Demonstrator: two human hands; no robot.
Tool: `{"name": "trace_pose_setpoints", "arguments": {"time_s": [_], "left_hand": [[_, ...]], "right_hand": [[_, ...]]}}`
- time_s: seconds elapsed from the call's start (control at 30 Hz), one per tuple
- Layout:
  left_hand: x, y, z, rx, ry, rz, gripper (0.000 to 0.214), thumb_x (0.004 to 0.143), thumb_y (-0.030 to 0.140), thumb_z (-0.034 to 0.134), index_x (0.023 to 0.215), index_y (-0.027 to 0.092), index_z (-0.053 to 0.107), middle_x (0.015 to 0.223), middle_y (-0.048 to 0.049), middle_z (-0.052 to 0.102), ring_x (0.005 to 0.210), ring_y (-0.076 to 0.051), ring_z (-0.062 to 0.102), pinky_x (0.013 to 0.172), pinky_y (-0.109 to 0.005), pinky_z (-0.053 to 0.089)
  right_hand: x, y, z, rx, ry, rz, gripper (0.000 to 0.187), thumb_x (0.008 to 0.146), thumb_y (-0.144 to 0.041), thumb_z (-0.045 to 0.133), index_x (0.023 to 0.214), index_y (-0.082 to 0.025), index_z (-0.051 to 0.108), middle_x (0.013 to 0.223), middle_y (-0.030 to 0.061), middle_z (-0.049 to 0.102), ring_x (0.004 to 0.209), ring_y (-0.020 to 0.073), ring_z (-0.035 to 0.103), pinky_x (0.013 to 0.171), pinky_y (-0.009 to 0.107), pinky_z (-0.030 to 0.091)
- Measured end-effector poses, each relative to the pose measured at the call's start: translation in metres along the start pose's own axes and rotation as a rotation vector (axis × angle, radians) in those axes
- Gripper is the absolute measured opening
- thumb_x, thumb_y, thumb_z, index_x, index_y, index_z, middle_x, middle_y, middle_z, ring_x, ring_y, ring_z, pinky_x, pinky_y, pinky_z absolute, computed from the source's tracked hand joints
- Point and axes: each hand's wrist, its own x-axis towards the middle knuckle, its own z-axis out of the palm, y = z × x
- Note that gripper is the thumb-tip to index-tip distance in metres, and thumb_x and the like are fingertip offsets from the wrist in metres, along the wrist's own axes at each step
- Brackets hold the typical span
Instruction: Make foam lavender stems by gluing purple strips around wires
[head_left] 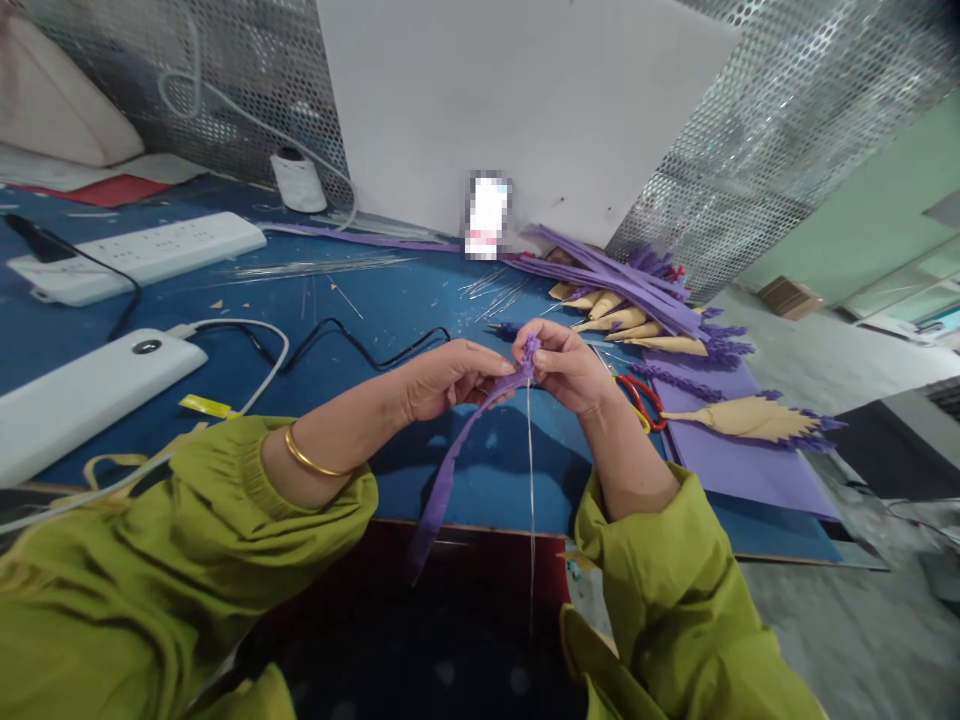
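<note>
Between my hands is a small purple paper flower head (530,352) with thin wire stems (531,450) hanging straight down from it. My right hand (566,365) pinches the flower head between thumb and fingers. A long purple paper strip (444,480) runs from the flower head down to the left, past the table's front edge. My left hand (461,378) is closed on this strip close to the flower head, thumb against the fingers. Just right of my right hand lie red-handled scissors (646,402), partly hidden by the wrist.
Wrapped purple flower stems (742,418) and purple sheets (720,465) lie to the right. More purple strips (622,285) are piled behind. Loose wires (315,266), a power strip (172,250), a white device (90,395), cables and a thread spool (298,182) occupy the left. A blurred-out phone (487,215) stands at the back.
</note>
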Motion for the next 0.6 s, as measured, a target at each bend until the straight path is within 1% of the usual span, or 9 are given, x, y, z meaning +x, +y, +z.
{"name": "trace_pose_setpoints", "arguments": {"time_s": [0.17,0.33,0.4,0.47,0.6], "left_hand": [[0.0001,0.0005,0.0018,0.108,0.083,-0.001,0.011,0.07,0.027,0.069,0.067,0.016,0.072,0.057,-0.0005,0.06,0.051,-0.009,0.049,0.052,-0.022,0.038],[-0.0005,-0.0002,0.0074,0.196,0.139,0.003,0.015,0.068,0.025,0.069,0.058,0.014,0.069,0.047,0.003,0.05,0.044,-0.005,0.037,0.046,-0.021,0.029],[-0.0001,-0.0018,0.0084,0.209,0.154,-0.005,0.016,0.068,0.025,0.07,0.058,0.014,0.068,0.047,0.0025,0.051,0.044,-0.005,0.036,0.045,-0.021,0.028],[0.0008,-0.0038,0.0087,0.206,0.169,-0.02,0.015,0.068,0.025,0.069,0.059,0.013,0.069,0.049,0.0013,0.055,0.044,-0.005,0.038,0.045,-0.021,0.027],[0.003,-0.0062,0.0094,0.154,0.205,-0.04,0.014,0.068,0.023,0.067,0.058,0.013,0.067,0.05,-0.0004,0.058,0.045,-0.007,0.045,0.046,-0.021,0.029]], "right_hand": [[-0.0006,-0.0017,-0.0008,-0.03,0.014,0.036,0.026,0.066,-0.031,0.081,0.082,-0.017,0.065,0.073,-0.0012,0.061,0.06,0.0091,0.052,0.055,0.021,0.041],[-0.0018,-0.0063,-0.0019,-0.115,0.011,0.149,0.021,0.066,-0.028,0.08,0.077,-0.015,0.067,0.066,-0.0009,0.061,0.056,0.0085,0.05,0.053,0.021,0.037],[-0.002,-0.0079,-0.002,-0.169,0.016,0.16,0.02,0.065,-0.026,0.08,0.076,-0.015,0.067,0.064,-0.0013,0.06,0.055,0.0082,0.049,0.052,0.021,0.035],[-0.0019,-0.0087,-0.0016,-0.225,0.028,0.14,0.019,0.065,-0.026,0.08,0.074,-0.014,0.067,0.063,-0.0017,0.06,0.055,0.0078,0.048,0.052,0.021,0.035],[-0.0004,-0.0073,0.0004,-0.297,0.07,0.104,0.019,0.064,-0.025,0.08,0.07,-0.015,0.065,0.062,-0.0021,0.06,0.056,0.0083,0.049,0.055,0.022,0.037]]}}
